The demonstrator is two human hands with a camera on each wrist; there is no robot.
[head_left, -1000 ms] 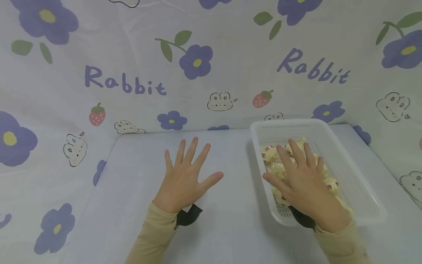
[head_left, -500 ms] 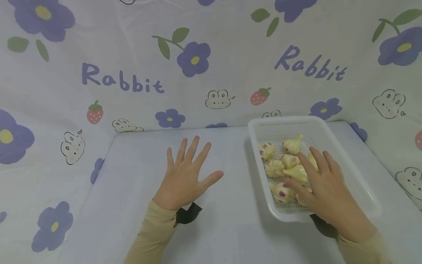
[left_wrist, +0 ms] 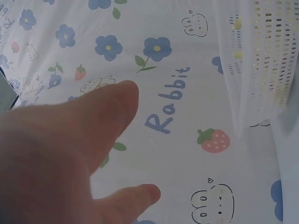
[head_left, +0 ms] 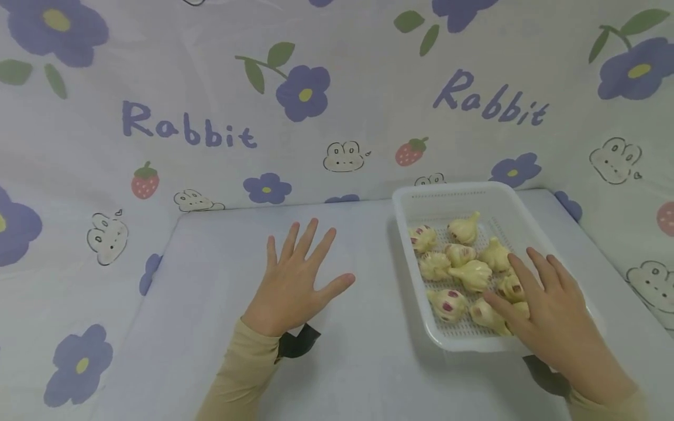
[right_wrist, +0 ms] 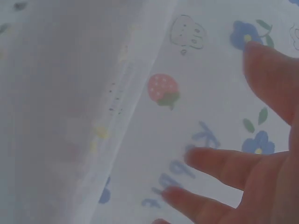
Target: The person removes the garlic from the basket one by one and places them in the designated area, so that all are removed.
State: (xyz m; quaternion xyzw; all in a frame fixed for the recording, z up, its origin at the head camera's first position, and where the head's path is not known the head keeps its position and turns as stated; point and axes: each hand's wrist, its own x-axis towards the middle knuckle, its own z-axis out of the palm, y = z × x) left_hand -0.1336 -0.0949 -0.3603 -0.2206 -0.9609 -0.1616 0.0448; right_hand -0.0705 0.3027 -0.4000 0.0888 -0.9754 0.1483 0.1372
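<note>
Several garlic bulbs (head_left: 471, 275), pale with purple patches, lie in a white plastic basket (head_left: 405, 216) at the right of the table in the head view. My right hand (head_left: 558, 316) hovers over the basket's near right side with fingers spread and holds nothing; it hides part of the rim and perhaps some bulbs. Left of the basket, my left hand (head_left: 295, 280) is held over the table with fingers spread wide and nothing in it. In the left wrist view the basket's slotted wall (left_wrist: 271, 56) shows beyond the thumb. The right wrist view has the basket blurred and close.
A white table (head_left: 358, 362) carries the basket. Behind it and at both sides hangs a white cloth (head_left: 210, 58) printed with purple flowers, strawberries, rabbits and lettering. A dark strap (head_left: 299, 342) sits at my left wrist.
My right hand has moved right and toward me, uncovering most of the garlic bulbs. My left hand stays in place, fingers spread. The head view has shifted slightly.
</note>
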